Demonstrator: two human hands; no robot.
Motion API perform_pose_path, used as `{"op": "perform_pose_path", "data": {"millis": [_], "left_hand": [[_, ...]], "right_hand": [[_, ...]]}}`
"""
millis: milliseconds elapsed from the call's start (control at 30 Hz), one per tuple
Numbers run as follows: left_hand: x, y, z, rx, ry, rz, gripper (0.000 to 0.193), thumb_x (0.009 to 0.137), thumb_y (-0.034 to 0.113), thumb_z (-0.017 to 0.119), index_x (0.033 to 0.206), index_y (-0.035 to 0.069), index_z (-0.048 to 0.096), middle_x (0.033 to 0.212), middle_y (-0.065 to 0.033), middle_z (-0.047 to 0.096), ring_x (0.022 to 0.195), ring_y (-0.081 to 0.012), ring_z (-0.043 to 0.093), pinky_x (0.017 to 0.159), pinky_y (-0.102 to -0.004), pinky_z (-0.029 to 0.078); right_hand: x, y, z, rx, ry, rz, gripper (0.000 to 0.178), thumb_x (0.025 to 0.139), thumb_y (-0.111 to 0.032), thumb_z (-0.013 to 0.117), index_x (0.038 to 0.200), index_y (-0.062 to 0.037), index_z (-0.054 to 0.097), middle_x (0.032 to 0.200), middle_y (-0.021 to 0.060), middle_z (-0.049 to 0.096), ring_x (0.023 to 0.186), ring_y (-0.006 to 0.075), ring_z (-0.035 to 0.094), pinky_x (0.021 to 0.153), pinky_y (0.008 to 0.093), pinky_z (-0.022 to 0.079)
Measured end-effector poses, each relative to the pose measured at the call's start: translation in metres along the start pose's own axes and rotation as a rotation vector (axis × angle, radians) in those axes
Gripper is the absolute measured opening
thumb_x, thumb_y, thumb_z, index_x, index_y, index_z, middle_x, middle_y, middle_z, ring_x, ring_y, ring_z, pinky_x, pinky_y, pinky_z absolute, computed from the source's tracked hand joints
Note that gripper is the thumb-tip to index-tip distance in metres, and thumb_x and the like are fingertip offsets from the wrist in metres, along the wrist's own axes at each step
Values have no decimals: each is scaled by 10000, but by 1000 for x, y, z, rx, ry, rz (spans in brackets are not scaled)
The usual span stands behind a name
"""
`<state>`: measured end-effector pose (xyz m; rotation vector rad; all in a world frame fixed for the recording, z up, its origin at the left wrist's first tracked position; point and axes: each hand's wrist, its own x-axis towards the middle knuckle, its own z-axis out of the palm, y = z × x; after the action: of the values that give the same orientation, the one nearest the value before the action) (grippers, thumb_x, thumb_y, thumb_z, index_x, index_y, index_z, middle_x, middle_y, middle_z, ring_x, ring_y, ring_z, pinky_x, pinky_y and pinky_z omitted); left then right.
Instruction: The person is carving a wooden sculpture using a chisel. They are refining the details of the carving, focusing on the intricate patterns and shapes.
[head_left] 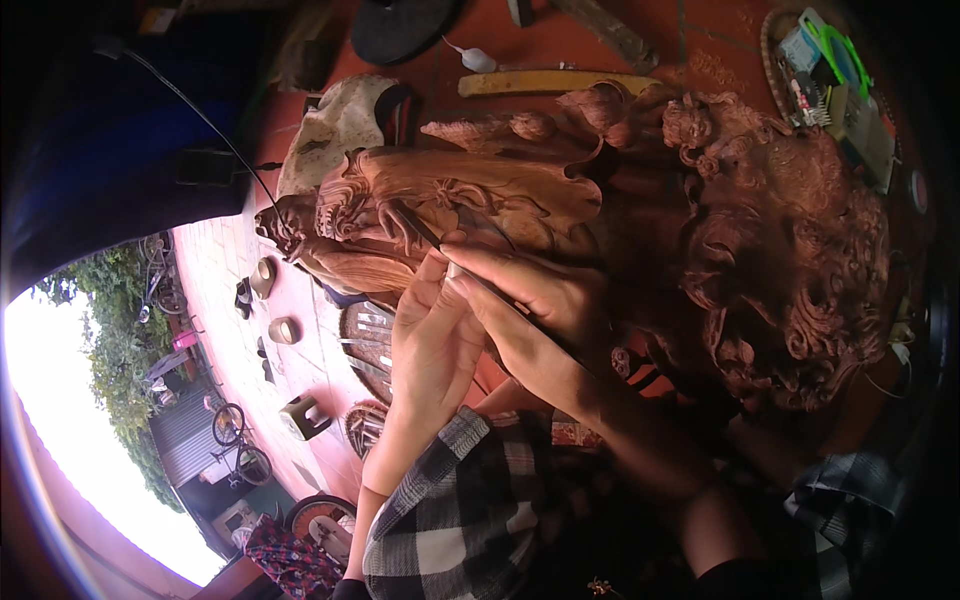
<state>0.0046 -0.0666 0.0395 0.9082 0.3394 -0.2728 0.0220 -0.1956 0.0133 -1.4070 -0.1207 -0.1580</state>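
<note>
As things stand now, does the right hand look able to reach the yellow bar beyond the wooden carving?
Probably not directly: the wooden carving lies between the right hand and the yellow bar, and that hand appears busy gripping a slim dark tool.

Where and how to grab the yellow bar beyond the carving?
Pinch the yellow bar across its narrow width, just left of middle, probably from its far side. It's long and slim; in view, the carving overlaps its right part, and a white corded thing sits by its left end.
</note>
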Motion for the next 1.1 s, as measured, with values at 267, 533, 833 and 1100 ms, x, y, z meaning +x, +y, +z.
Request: {"op": "perform_pose_path", "data": {"millis": [267, 533, 833, 1100], "left_hand": [[3, -5, -4, 8, -50, -5, 340, 1004, 66, 519, 1329, -12, 456, 1274, -144, 583, 1172, -225, 596, 1008, -334, 492], [16, -8, -8, -30, -117, 23, 326, 1008, 74, 516, 1322, -1, 475, 1248, -127, 599, 1156, -207, 603, 999, -319, 495], [17, -7, -11, -83, -134, 2, 318, 1007, 69, 510, 1313, -9, 474, 1254, -136, 593, 1152, -214, 605, 1001, -332, 495], [18, -5, -8, -105, -192, -13, 318, 1011, 70, 494, 1317, -12, 462, 1264, -137, 584, 1169, -226, 593, 1025, -354, 474]], "right_hand": [[-1, 4, -4, -94, -46, -58, 226, 881, 16, 667, 1105, 39, 689, 1065, 186, 710, 988, 226, 706, 863, 302, 557], [11, 0, -2, -48, -51, 16, 213, 888, 11, 659, 1095, 49, 693, 1029, 156, 726, 968, 191, 707, 854, 284, 552], [10, -1, -4, -82, -72, -1, 205, 890, 5, 658, 1088, 43, 697, 1015, 172, 727, 925, 175, 714, 826, 279, 560], [14, -1, -10, -144, -90, -52, 220, 892, -2, 662, 1106, 46, 686, 1016, 170, 726, 925, 180, 718, 816, 274, 561]]}}
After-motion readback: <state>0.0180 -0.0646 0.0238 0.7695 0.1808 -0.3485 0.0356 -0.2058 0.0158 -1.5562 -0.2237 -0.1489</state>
